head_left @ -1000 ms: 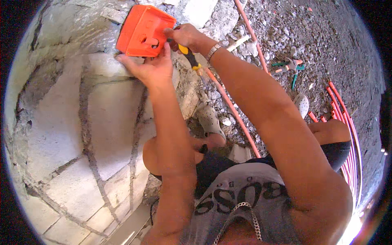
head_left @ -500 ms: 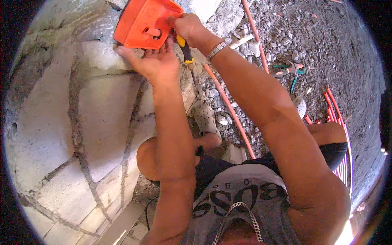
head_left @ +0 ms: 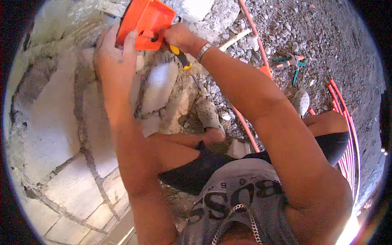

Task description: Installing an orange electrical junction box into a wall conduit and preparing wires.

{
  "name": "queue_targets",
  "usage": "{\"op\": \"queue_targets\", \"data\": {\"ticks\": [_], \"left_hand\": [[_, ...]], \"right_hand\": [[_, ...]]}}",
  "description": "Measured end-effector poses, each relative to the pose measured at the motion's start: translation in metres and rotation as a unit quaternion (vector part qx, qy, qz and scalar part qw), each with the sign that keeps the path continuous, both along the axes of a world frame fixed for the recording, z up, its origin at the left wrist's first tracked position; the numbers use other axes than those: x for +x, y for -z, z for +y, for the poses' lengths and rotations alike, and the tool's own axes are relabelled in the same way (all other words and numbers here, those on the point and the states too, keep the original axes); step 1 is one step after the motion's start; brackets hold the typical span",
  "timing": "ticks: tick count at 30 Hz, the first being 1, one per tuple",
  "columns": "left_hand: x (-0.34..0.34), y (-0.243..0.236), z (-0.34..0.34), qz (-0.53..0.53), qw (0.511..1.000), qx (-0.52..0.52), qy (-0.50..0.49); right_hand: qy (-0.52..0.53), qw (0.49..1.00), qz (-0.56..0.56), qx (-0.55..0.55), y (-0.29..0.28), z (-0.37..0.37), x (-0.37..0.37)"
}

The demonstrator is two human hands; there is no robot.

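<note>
An orange plastic box, shaped like an electrical box, sits at the top of the view against the block wall. A short orange tube end shows at an opening near its lower side. My left hand grips the box's lower left side, with fingers over its edge. At the box's right side, my right hand is closed round a screwdriver with a yellow and black handle. Its shaft points down toward my foot. Whether the right fingers also touch the box cannot be told.
The pale block wall fills the left. An orange conduit runs over the gravel. Teal-handled pliers lie to the right, near a bundle of orange tubes. A pale stick lies beyond my right wrist.
My left hand has shifted from beneath the box to its left side. The box and my right hand with the screwdriver appear slightly further left.
</note>
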State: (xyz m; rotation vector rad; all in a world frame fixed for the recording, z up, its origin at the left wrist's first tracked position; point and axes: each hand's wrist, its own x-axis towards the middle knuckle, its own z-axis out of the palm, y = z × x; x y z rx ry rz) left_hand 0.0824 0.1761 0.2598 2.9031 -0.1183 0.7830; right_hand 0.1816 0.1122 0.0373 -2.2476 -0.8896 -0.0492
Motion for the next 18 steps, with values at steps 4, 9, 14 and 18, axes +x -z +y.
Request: {"op": "queue_targets", "data": {"ticks": [4, 9, 14, 18], "left_hand": [[0.014, 0.009, 0.016, 0.116, 0.993, 0.025, 0.029], [0.013, 0.024, 0.009, 0.096, 0.991, 0.083, 0.046], [0.017, 0.03, 0.012, 0.09, 0.995, 0.012, 0.033], [0.022, 0.036, 0.01, 0.074, 0.996, 0.022, 0.043]], "right_hand": [[0.008, 0.951, 0.171, 0.257, 0.013, 0.001, -0.007], [0.012, 0.9, 0.289, 0.325, 0.017, 0.011, -0.025], [0.042, 0.813, 0.425, 0.396, 0.004, 0.019, -0.032], [0.081, 0.868, 0.391, 0.296, -0.012, 0.002, -0.032]]}}
